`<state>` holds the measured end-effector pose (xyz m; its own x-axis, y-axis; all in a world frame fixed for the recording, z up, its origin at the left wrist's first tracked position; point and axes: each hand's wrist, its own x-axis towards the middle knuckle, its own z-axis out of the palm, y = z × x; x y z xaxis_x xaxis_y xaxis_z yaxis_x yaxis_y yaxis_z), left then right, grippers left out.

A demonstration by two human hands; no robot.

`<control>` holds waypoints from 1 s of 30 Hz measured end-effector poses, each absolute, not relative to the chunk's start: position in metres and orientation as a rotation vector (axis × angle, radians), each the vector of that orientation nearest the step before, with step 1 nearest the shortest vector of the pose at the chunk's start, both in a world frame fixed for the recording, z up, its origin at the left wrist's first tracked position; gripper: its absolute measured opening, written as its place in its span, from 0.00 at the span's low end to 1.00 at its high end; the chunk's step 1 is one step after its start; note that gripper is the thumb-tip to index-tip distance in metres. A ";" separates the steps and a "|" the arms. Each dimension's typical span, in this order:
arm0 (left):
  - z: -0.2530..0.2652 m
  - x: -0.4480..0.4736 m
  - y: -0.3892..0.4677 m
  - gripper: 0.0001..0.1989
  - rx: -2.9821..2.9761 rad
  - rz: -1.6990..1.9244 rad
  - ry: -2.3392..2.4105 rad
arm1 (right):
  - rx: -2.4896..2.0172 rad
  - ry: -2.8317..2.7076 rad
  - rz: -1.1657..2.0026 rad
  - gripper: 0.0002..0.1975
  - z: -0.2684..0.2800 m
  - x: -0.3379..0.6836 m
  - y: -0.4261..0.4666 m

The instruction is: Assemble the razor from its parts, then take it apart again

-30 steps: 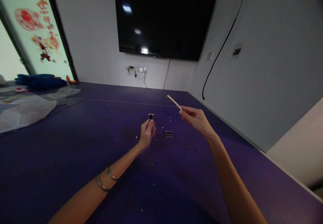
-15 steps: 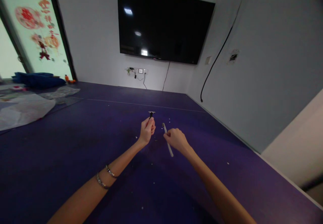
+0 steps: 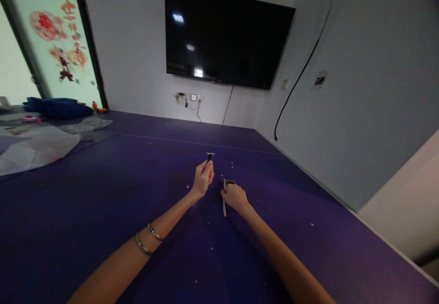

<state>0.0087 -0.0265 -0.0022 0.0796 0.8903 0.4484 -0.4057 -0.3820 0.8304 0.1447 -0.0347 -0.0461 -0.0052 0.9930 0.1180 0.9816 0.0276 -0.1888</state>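
Note:
My left hand (image 3: 203,178) is closed round the dark handle of a small T-shaped razor (image 3: 210,156), its thin silvery head pointing up and away from me. To its right and slightly nearer, my right hand (image 3: 236,196) is closed on a slim white-handled brush (image 3: 224,209) that looks like a toothbrush, with a darker head at the far end. Beside that head, just past my fingers, a small dark piece (image 3: 231,181) shows; whether it belongs to the brush I cannot tell. A gap separates both hands.
Small white scraps lie scattered over the purple surface (image 3: 154,194). Clear plastic sheeting (image 3: 51,144) and a dark blue cloth bundle (image 3: 58,107) are at the far left. A black cable (image 3: 302,71) hangs along the right wall, and a television (image 3: 226,34) is mounted ahead.
My right hand has lowered a little, and the brush has turned more upright in view. A dark piece now shows by its head. My left hand still holds the razor much as before.

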 end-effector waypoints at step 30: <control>-0.027 0.011 -0.016 0.22 1.299 1.437 0.648 | -1.664 -2.257 0.109 0.12 -0.063 0.217 0.032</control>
<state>0.0112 -0.0164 -0.0272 0.1337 0.9201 0.3682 -0.3335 -0.3081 0.8910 0.2175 0.0315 -0.0625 -0.2604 0.9402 0.2198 0.9145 0.3132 -0.2561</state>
